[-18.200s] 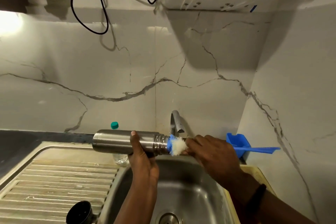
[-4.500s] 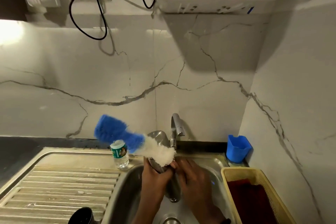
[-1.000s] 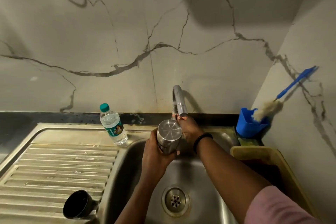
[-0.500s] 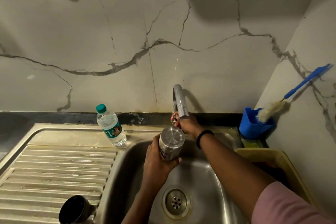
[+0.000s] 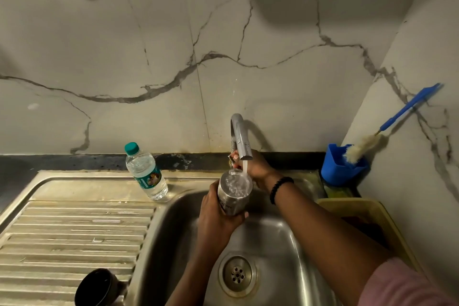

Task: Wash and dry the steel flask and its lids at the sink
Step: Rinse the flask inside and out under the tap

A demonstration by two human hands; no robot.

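While water runs from the tap [image 5: 240,139] onto its upturned base, the steel flask [image 5: 233,194] is gripped by the left hand [image 5: 216,218] above the sink [image 5: 285,243]. Right hand [image 5: 255,169] is at the tap; closure cannot be judged. Wet steel: rigid, slippery; mid-body wrap advised.

Black lid [image 5: 95,288] cut off below.

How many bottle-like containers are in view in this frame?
2. The steel flask is gripped by the left hand under the running tap; the plastic water bottle stands on the sink's back ledge, left of the basin. None seem hidden.
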